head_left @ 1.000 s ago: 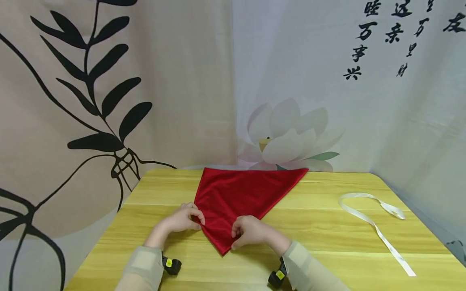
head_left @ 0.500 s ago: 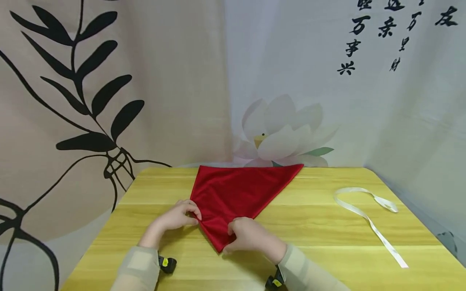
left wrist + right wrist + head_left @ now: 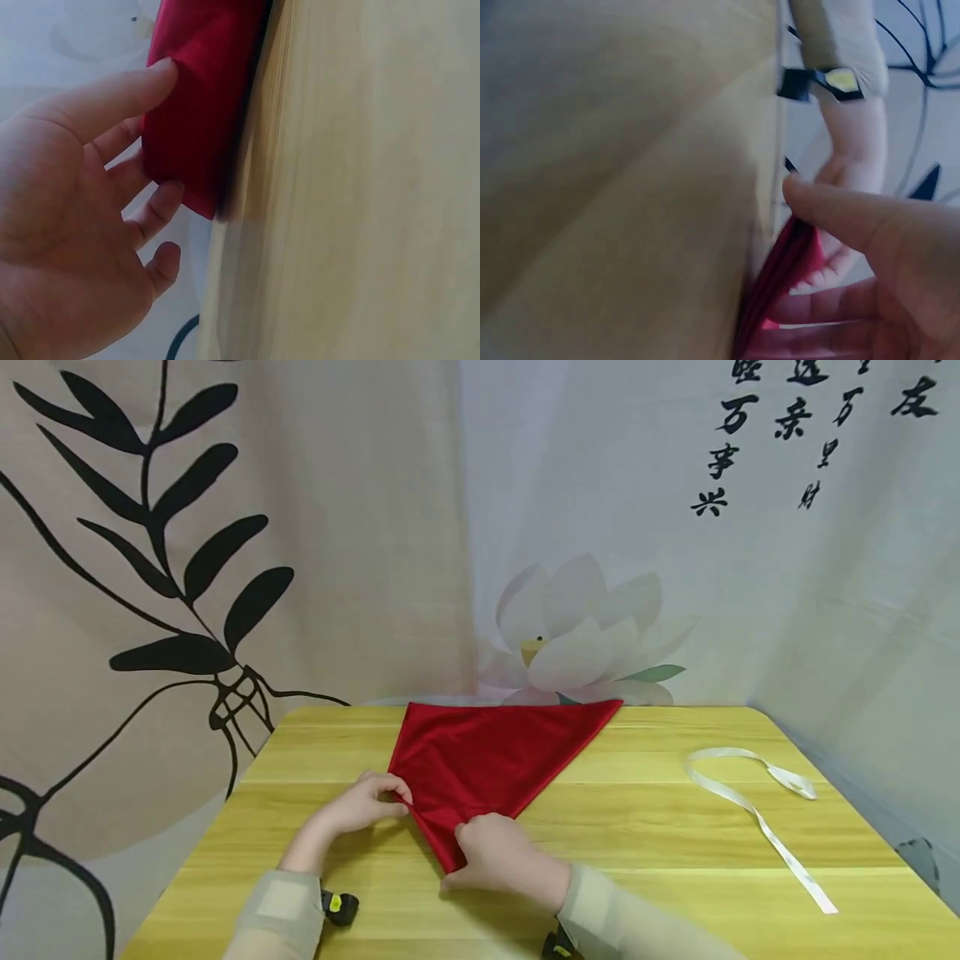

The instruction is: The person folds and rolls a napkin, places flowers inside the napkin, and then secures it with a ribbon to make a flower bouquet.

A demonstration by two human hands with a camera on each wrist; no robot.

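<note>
A folded red cloth (image 3: 480, 752) lies on the wooden table, its long straight edge at the back and one corner pointing toward me. On its left edge, my left hand (image 3: 360, 802) pinches the fabric. The left wrist view shows the thumb (image 3: 142, 86) on the face of the cloth and the fingers at its edge. My right hand (image 3: 502, 856) holds the near corner, covering part of it. In the right wrist view the thumb (image 3: 832, 206) presses on the layered red fabric (image 3: 784, 270), with fingers on its other side.
A white ribbon (image 3: 780, 847) lies curved and twisted on the right side of the yellowish wooden table (image 3: 637, 810). Behind the table hangs a printed curtain (image 3: 360, 527) with dark leaves, a lotus and characters. A black wrist camera (image 3: 341, 908) sits under the left sleeve.
The right hand has moved slightly left and closed on the near corner, which has lifted a little. The left hand keeps its hold. The head view has shifted slightly.
</note>
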